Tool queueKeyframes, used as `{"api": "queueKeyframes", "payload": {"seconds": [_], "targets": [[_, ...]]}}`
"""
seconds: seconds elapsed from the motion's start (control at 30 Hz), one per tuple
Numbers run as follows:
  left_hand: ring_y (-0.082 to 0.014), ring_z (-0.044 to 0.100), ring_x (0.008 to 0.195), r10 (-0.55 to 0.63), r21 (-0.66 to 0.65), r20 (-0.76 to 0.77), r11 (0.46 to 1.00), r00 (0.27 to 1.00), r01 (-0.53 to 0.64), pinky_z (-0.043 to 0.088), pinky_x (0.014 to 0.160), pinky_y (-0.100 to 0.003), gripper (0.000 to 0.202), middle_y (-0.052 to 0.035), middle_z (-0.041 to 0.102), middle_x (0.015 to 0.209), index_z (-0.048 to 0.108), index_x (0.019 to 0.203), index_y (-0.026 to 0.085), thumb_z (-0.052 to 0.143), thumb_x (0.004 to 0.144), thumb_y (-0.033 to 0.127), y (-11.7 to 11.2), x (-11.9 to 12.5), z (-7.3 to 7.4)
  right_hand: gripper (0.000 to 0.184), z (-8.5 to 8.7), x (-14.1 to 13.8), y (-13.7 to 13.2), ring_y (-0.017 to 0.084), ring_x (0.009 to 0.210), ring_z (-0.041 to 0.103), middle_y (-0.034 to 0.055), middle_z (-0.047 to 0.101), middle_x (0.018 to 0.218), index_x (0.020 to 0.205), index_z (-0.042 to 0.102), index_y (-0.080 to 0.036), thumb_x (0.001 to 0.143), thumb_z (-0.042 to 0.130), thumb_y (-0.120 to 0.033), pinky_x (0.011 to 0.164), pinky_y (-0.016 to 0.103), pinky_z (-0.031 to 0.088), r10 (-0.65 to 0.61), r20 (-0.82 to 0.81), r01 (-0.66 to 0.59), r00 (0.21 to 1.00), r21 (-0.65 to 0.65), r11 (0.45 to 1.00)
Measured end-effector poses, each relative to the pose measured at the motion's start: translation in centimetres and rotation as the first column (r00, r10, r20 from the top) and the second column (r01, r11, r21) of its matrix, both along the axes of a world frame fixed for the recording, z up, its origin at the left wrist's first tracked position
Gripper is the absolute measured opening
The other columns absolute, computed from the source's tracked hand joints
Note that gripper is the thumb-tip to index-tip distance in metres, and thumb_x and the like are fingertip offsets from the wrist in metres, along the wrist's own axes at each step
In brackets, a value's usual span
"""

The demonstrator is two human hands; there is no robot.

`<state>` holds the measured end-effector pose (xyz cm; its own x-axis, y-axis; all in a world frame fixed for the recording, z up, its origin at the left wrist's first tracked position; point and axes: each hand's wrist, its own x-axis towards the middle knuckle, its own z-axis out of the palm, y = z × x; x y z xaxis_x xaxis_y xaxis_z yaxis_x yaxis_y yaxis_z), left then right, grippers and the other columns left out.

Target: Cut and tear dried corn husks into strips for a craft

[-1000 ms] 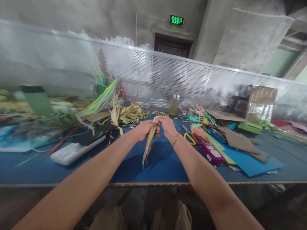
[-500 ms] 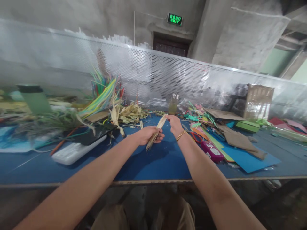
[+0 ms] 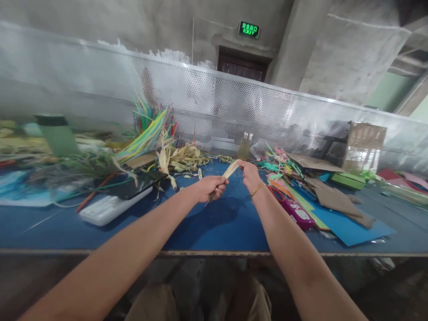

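Note:
A pale dry corn husk strip (image 3: 230,170) stretches between my two hands above the blue table (image 3: 217,227). My left hand (image 3: 210,187) is closed round its lower end, with only a short bit poking out below the fist. My right hand (image 3: 249,174), with a gold bracelet on the wrist, pinches the upper end. A heap of more dry husks (image 3: 182,159) lies just beyond my left hand.
Coloured strips (image 3: 147,131) and green leaves crowd the left side, with a white keyboard-like slab (image 3: 110,207) and a green cup (image 3: 58,136). To the right lie scissors (image 3: 274,192), a pink box (image 3: 296,214), blue and brown sheets (image 3: 337,209) and a cardboard box (image 3: 364,145). A perforated metal screen (image 3: 254,116) backs the table.
The husk hung long below both hands a second ago. My left hand has slid down along it to its lower end while the right keeps the top, so it is now drawn out between them.

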<state>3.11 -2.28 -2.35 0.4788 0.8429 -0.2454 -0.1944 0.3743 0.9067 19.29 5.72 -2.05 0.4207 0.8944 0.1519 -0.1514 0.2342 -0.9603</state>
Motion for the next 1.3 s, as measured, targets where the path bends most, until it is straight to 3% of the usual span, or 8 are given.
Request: {"api": "queueKeyframes", "payload": {"seconds": [0.13, 0.5, 0.77, 1.03, 1.3], "targets": [[-0.0023, 0.026, 0.037, 0.005, -0.033, 0.032, 0.999, 0.999, -0.004, 0.021, 0.034, -0.009, 0.020, 0.0070, 0.032, 0.053, 0.052, 0.081, 0.015, 0.042, 0.094, 0.026, 0.3, -0.1, -0.1, 0.013, -0.1, 0.1, 0.1, 0.013, 0.060, 0.047, -0.0025, 0.056, 0.057, 0.057, 0.059, -0.017, 0.060, 0.071, -0.021, 0.054, 0.026, 0.035, 0.003, -0.025, -0.003, 1.000, 0.001, 1.000], [-0.0052, 0.043, 0.046, -0.135, -0.020, -0.075, 0.991, 0.988, 0.134, 0.040, 0.046, -0.014, 0.014, 0.0032, 0.045, 0.060, 0.051, 0.078, 0.016, 0.052, 0.089, 0.024, 0.0, -0.9, 0.1, 0.010, -0.2, 0.9, 0.5, 0.012, 0.060, 0.048, -0.0031, 0.058, 0.059, 0.058, 0.061, -0.017, 0.059, 0.071, -0.018, 0.054, 0.025, 0.035, -0.021, -0.088, 0.020, 0.996, -0.017, 1.000], [-0.0082, 0.052, 0.053, -0.120, 0.016, -0.199, 0.992, 0.973, 0.126, 0.048, 0.062, -0.024, 0.019, 0.0017, 0.055, 0.064, 0.052, 0.078, 0.017, 0.058, 0.086, 0.033, -0.2, -1.0, 0.4, 0.011, -0.1, 1.5, 0.8, 0.011, 0.062, 0.049, -0.0028, 0.060, 0.061, 0.058, 0.060, -0.016, 0.062, 0.070, -0.014, 0.056, 0.024, 0.035, -0.068, -0.128, 0.059, 0.989, -0.074, 0.996], [-0.0082, 0.051, 0.051, -0.091, 0.047, -0.231, 0.993, 0.969, 0.105, 0.048, 0.059, -0.023, 0.016, 0.0014, 0.055, 0.062, 0.050, 0.077, 0.017, 0.054, 0.086, 0.029, -0.2, -1.1, 0.4, 0.010, -0.6, 1.2, 1.0, 0.012, 0.062, 0.052, -0.0029, 0.060, 0.060, 0.062, 0.061, -0.017, 0.062, 0.071, -0.018, 0.054, 0.024, 0.036, -0.062, -0.095, 0.055, 0.994, -0.080, 0.995], [-0.0082, 0.052, 0.051, -0.052, 0.090, -0.249, 0.993, 0.967, 0.076, 0.049, 0.058, -0.022, 0.017, 0.0012, 0.055, 0.062, 0.049, 0.073, 0.017, 0.055, 0.084, 0.027, 0.1, -1.1, -0.3, 0.013, -0.5, 1.2, 0.8, 0.012, 0.059, 0.053, -0.0027, 0.060, 0.060, 0.071, 0.062, -0.019, 0.069, 0.070, -0.028, 0.050, 0.023, 0.034, 0.038, -0.090, -0.049, 0.995, -0.121, 0.991]]}}
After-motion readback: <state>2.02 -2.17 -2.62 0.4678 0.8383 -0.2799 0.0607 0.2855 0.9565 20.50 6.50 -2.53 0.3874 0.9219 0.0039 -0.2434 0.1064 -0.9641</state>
